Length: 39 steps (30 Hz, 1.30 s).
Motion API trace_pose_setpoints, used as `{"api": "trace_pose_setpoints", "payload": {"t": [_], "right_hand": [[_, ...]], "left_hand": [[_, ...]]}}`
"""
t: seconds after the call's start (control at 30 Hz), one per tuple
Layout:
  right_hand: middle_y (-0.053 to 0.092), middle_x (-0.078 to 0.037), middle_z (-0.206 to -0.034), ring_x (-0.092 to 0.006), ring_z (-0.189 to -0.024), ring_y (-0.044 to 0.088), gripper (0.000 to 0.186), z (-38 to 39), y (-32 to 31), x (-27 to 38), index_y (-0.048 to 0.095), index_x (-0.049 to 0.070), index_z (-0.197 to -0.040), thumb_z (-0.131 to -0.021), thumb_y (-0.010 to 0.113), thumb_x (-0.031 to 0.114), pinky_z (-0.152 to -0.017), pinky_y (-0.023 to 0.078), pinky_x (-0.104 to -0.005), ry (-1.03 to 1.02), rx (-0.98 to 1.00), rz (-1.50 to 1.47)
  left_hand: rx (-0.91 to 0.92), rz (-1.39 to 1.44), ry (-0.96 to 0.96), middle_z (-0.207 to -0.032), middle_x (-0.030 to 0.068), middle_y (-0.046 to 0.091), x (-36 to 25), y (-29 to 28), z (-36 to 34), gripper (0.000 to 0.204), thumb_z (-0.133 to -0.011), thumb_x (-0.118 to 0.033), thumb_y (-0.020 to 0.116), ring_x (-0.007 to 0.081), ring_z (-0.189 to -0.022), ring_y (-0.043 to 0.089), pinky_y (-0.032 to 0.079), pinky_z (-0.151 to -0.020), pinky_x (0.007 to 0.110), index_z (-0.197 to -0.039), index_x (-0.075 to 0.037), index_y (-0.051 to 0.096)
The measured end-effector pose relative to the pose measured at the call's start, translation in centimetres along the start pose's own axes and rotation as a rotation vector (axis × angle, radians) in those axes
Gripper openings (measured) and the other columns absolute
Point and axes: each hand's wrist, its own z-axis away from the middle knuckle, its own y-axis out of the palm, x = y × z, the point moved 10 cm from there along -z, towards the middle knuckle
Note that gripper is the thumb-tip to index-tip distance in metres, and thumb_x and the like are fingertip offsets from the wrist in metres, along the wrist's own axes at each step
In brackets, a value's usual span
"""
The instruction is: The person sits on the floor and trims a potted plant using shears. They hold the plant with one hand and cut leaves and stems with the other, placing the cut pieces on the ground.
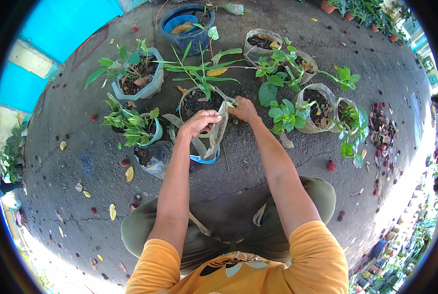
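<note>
A strip of cloudy, soil-stained plastic (217,132) stands up at the near rim of a soil-filled pot (199,102). My left hand (199,122) is closed, pinching the strip's edge between thumb and fingers. My right hand (245,109) is closed at the strip's upper end, beside the pot's right rim. Its fingertips are partly hidden, so what they grip cannot be made out. From the pot rises a plant with long narrow leaves (199,71). Below my left hand, a blue-rimmed container (206,159) shows in part.
On the left are a plant in a pale cut container (155,81), a leafy plant (126,120) and a clear plastic pot (155,159). A dark bucket (184,39) stands behind. Several plastic-potted plants (317,108) stand at right. Yellow leaves and red fruits dot the ground (219,191).
</note>
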Motion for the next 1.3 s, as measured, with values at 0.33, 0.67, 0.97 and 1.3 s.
{"api": "trace_pose_setpoints", "payload": {"t": [0.33,0.67,0.97,1.3], "right_hand": [[0.063,-0.024,-0.102,-0.038,-0.098,0.061,0.066,0.3,0.6,0.2,0.06,-0.002,-0.102,-0.068,0.069,0.053,-0.082,0.049,-0.0442,0.029,-0.017,-0.019],[0.061,-0.023,-0.105,-0.0342,-0.099,0.061,0.088,-1.4,-1.7,2.4,0.059,-0.005,-0.1,-0.06,0.066,0.073,-0.085,0.048,-0.0428,0.079,-0.155,0.154],[0.043,-0.028,-0.131,-0.0381,-0.124,0.042,0.095,7.9,2.8,-11.9,0.04,-0.004,-0.129,-0.066,0.068,0.061,-0.103,0.035,-0.0438,0.692,-0.145,-0.307],[0.043,-0.017,-0.13,-0.0356,-0.127,0.035,0.078,12.2,6.1,-8.2,0.042,0.017,-0.131,-0.069,0.069,0.056,-0.098,0.036,-0.0503,0.659,0.107,0.095]], "left_hand": [[0.027,0.084,-0.027,-0.069,-0.0106,0.047,0.6,-0.1,1.2,0.014,-0.088,-0.025,0.062,0.0027,-0.061,0.046,0.039,-0.058,0.021,-0.078,-0.016,0.057],[0.051,-0.008,-0.016,-0.07,-0.0104,0.05,0.7,-1.1,2.5,0.016,-0.086,-0.028,0.065,0.0029,-0.064,0.048,0.042,-0.06,0.021,-0.078,-0.016,0.059],[-0.03,0.124,-0.232,-0.07,-0.0069,0.055,10.5,-2.7,3.4,0.018,-0.082,-0.022,0.071,0.0053,-0.064,0.053,0.043,-0.059,0.021,-0.075,-0.015,0.056],[-0.326,-0.062,-0.244,-0.111,0.0031,0.057,12.3,-4.8,4.7,0.034,-0.077,-0.041,0.071,0.0205,-0.112,0.043,0.022,-0.102,0.042,-0.097,-0.015,0.063]]}}
